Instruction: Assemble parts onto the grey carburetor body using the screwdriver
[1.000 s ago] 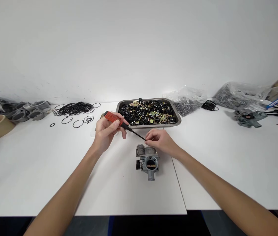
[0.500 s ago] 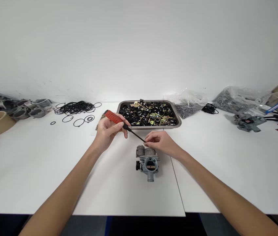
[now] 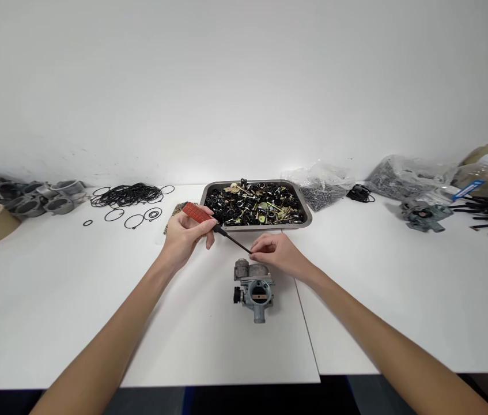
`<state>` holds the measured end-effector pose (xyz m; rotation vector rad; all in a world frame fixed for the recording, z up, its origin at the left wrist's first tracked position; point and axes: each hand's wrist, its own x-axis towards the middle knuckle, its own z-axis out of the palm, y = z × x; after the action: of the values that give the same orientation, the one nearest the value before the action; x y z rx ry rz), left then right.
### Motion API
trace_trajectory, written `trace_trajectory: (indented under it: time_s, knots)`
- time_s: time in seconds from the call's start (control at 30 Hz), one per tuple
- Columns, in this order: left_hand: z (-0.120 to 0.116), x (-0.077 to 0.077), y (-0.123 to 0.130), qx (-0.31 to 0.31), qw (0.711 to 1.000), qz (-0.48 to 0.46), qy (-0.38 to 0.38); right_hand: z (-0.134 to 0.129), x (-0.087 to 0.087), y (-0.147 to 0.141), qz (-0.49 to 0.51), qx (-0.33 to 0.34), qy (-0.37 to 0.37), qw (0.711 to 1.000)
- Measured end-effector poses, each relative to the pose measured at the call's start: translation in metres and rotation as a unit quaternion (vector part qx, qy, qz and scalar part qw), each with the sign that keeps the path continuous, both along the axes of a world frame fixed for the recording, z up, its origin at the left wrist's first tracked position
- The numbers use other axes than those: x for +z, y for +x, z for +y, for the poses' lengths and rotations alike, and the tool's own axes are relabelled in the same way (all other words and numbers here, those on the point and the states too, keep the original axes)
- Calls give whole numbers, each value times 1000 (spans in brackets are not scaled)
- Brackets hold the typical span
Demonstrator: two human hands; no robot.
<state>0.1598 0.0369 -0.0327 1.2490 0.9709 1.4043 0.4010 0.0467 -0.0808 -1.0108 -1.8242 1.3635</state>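
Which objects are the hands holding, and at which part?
Left hand grips the screwdriver by its red handle; right hand pinches near its tip.

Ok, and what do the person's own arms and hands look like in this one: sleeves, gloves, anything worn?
Both arms are bare as far as the frame shows, with no sleeves in view. The left hand and right hand wear no gloves. No watch, band or ring shows on either wrist or on the fingers that can be seen. Both forearms are slim and reach in from the bottom edge.
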Motion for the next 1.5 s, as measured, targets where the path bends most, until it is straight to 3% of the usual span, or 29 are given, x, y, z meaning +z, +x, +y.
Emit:
trace_trajectory:
  time_s: [0.1,0.23,0.33,0.43,0.57,0.7,0.8,1.27,1.5]
  knots:
    - [0,1,-3,-11,1000,-17,-8,0,15,9,-61,58,19,996]
    - [1,3,-9,-5,999,-39,-8,12,54,36,-170,94,49,980]
    - [5,2,-12,7,997,-69,-22,39,84,59,-214,57,99,970]
    - [9,0,-15,21,995,-93,-32,77,100,75,-250,-13,144,957]
    - [12,-3,-19,38,993,-105,-38,121,82,78,-293,-99,211,927]
    - [13,-3,-22,46,992,-107,-49,140,46,71,-318,-92,217,918]
    - [14,-2,-23,51,991,-108,-55,143,35,69,-321,-84,222,917]
    - [16,-4,-25,40,990,-118,-60,128,60,67,-236,-85,180,951]
    - [14,-1,-25,44,990,-119,-63,100,87,50,-118,39,102,987]
